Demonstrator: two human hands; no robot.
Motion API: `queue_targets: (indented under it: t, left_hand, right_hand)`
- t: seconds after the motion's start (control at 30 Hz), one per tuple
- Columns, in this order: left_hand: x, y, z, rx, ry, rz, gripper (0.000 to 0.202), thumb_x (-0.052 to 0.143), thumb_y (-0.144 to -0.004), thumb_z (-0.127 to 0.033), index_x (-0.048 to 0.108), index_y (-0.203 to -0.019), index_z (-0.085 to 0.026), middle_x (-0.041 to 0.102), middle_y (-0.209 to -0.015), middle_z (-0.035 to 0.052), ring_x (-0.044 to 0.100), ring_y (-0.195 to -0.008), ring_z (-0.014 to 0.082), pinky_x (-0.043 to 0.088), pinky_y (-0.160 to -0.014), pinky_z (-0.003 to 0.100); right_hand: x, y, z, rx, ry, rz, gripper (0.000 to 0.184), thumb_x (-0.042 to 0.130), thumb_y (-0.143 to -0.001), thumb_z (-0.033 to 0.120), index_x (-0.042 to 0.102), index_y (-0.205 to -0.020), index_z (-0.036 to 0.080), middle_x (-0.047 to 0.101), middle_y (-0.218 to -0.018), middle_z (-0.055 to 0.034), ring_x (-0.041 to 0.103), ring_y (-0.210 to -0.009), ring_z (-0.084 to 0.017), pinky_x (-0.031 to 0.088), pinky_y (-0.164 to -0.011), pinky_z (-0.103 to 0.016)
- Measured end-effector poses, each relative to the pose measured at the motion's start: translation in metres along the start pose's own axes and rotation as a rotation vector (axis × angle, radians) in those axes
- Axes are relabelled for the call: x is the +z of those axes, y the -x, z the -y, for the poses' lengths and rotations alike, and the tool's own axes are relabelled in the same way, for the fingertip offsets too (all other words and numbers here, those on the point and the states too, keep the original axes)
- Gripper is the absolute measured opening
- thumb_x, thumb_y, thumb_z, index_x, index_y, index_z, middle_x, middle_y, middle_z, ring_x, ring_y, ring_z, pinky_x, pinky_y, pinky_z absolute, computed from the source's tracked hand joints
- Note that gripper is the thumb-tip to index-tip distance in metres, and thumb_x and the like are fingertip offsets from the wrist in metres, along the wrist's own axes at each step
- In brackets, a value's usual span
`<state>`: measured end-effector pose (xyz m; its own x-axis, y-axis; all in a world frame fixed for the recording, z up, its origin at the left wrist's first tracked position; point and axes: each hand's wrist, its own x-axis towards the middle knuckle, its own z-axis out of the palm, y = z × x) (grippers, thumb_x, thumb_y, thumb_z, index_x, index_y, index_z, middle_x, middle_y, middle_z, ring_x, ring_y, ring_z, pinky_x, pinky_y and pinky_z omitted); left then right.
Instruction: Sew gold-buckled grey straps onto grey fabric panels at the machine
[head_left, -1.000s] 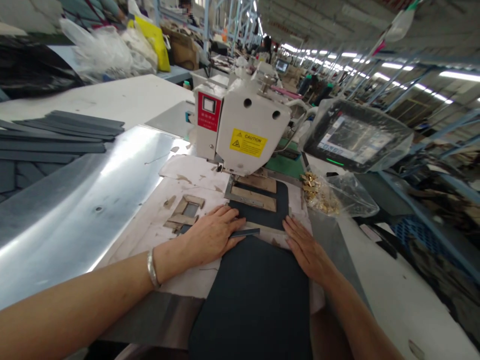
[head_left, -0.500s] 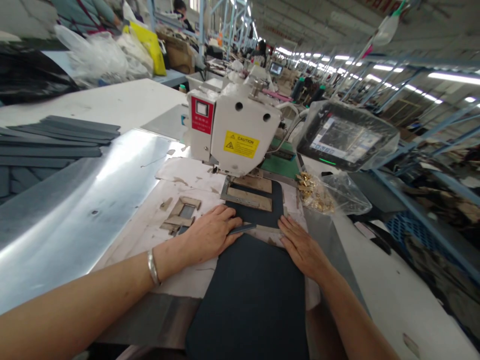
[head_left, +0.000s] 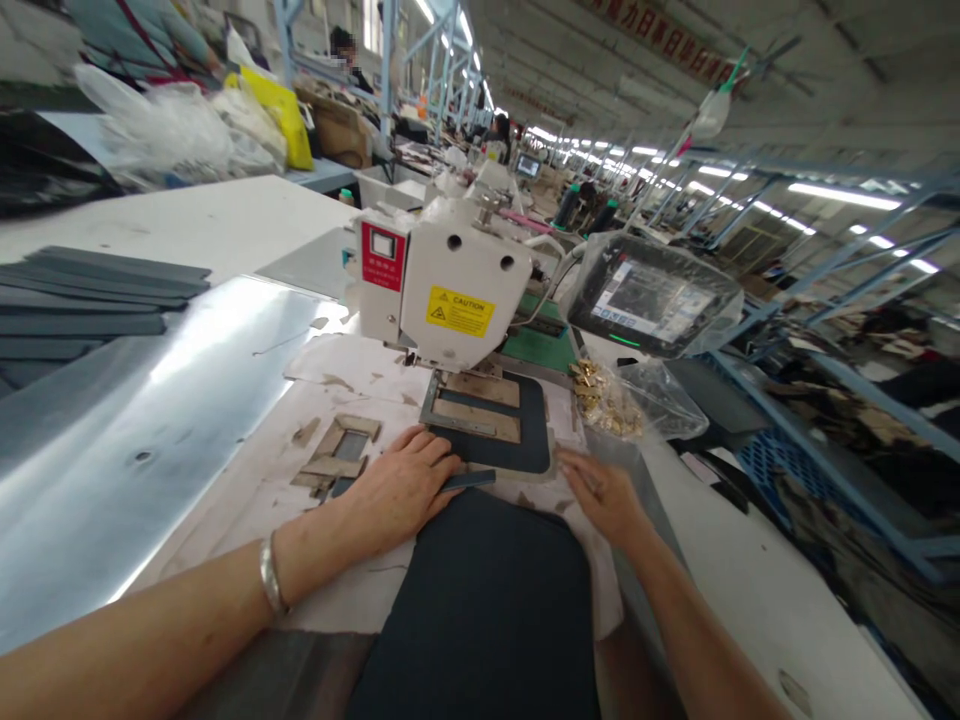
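Observation:
My left hand (head_left: 395,489) lies flat with fingers stretched out, pressing on a small dark strip (head_left: 466,480) at the top edge of a large dark leather panel (head_left: 487,610). My right hand (head_left: 606,495) is at the panel's upper right corner, fingers extended and slightly blurred, just past the panel's edge. Beyond both hands a metal clamp frame (head_left: 484,425) holds a dark piece under the white sewing machine head (head_left: 439,285).
Dark strips (head_left: 90,295) are stacked at far left beside a shiny metal sheet (head_left: 150,400). A bag of gold hardware (head_left: 611,400) and a plastic-wrapped touchscreen (head_left: 649,300) stand to the right. Cardboard template pieces (head_left: 337,455) lie left of my hand. Other workers are far behind.
The large panel has slid toward me, away from the clamp frame. My right hand has lifted off its corner and shifted slightly right. My left hand stays on the strip.

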<state>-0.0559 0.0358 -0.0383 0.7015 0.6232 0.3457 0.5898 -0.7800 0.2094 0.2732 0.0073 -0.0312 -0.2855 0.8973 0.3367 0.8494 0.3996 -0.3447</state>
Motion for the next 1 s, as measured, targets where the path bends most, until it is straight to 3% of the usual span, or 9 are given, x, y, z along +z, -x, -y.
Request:
queue_targets:
  t: [0.1, 0.3, 0.47, 0.6, 0.7, 0.8, 0.9, 1.0]
  left_hand:
    - [0.0, 0.0, 0.002, -0.001, -0.028, -0.015, 0.023, 0.049, -0.096, -0.03, 0.061, -0.111, -0.018, 0.065, -0.103, 0.0069, 0.059, -0.099, 0.0229, 0.037, -0.1, 0.044]
    - [-0.006, 0.001, 0.002, -0.1, -0.033, 0.125, 0.026, 0.044, -0.099, -0.036, 0.057, -0.112, -0.017, 0.07, -0.084, 0.0068, 0.066, -0.072, 0.0209, 0.047, -0.075, 0.035]
    - [-0.01, 0.006, 0.0, -0.202, 0.016, 0.184, 0.036, 0.036, -0.099, -0.046, 0.054, -0.111, -0.016, 0.069, -0.077, 0.0073, 0.066, -0.069, 0.023, 0.047, -0.07, 0.033]
    - [-0.025, 0.004, -0.002, -0.338, 0.275, 0.11, 0.034, 0.035, -0.099, -0.043, 0.049, -0.111, -0.015, 0.067, -0.08, 0.0083, 0.065, -0.075, 0.0236, 0.048, -0.071, 0.033]
    - [-0.036, -0.001, 0.001, -0.426, 0.68, 0.054, 0.029, 0.039, -0.097, -0.042, 0.054, -0.096, -0.017, 0.065, -0.082, 0.0056, 0.062, -0.069, 0.0169, 0.048, -0.067, 0.028]
    - [-0.041, -0.005, 0.008, -0.487, 1.257, 0.124, 0.032, 0.054, -0.09, -0.046, 0.059, -0.091, -0.015, 0.066, -0.084, 0.0045, 0.06, -0.06, 0.0113, 0.048, -0.06, 0.024]
    - [-0.039, -0.005, 0.014, -0.563, 1.643, 0.196, 0.04, 0.069, -0.08, -0.047, 0.064, -0.099, -0.013, 0.069, -0.087, 0.0062, 0.064, -0.061, 0.0117, 0.053, -0.063, 0.025]
    - [-0.037, -0.002, 0.016, -0.625, 1.755, 0.216, 0.042, 0.076, -0.075, -0.044, 0.066, -0.102, -0.012, 0.072, -0.091, 0.0085, 0.066, -0.06, 0.0123, 0.055, -0.062, 0.025]
  right_hand:
    - [-0.014, -0.038, -0.028, 0.095, 0.135, -0.149, 0.031, 0.046, -0.091, 0.024, 0.072, -0.106, 0.019, 0.074, -0.105, -0.0093, 0.069, -0.098, -0.026, 0.053, -0.09, -0.041]
    - [-0.019, -0.12, -0.064, 0.385, 0.495, 0.21, 0.035, 0.045, -0.09, 0.012, 0.069, -0.114, 0.018, 0.068, -0.117, -0.0117, 0.063, -0.109, -0.025, 0.046, -0.094, -0.034]
    - [-0.003, -0.137, -0.08, 0.461, 0.569, 0.247, 0.027, 0.053, -0.087, 0.012, 0.07, -0.108, 0.015, 0.062, -0.12, -0.0209, 0.061, -0.107, -0.032, 0.046, -0.088, -0.042]
    - [-0.004, -0.14, -0.079, 0.472, 0.599, 0.185, 0.021, 0.056, -0.085, 0.014, 0.069, -0.101, 0.012, 0.061, -0.116, -0.0232, 0.059, -0.11, -0.035, 0.045, -0.088, -0.045]
    - [-0.008, -0.137, -0.065, 0.47, 0.299, -0.018, 0.019, 0.057, -0.085, 0.026, 0.066, -0.096, 0.014, 0.067, -0.102, -0.0169, 0.064, -0.095, -0.028, 0.048, -0.08, -0.038]
    - [-0.003, -0.122, -0.03, 0.522, -0.461, -0.16, 0.025, 0.067, -0.075, 0.041, 0.062, -0.082, 0.018, 0.066, -0.073, -0.0053, 0.063, -0.066, -0.019, 0.046, -0.059, -0.028]
    - [0.011, -0.097, 0.016, 0.578, -1.028, -0.086, 0.033, 0.08, -0.063, 0.042, 0.06, -0.078, 0.019, 0.065, -0.069, -0.0009, 0.059, -0.06, -0.013, 0.042, -0.049, -0.022]
    - [0.023, -0.075, 0.053, 0.654, -1.221, 0.01, 0.036, 0.086, -0.059, 0.037, 0.063, -0.081, 0.019, 0.065, -0.067, 0.0002, 0.06, -0.059, -0.012, 0.047, -0.053, -0.022]
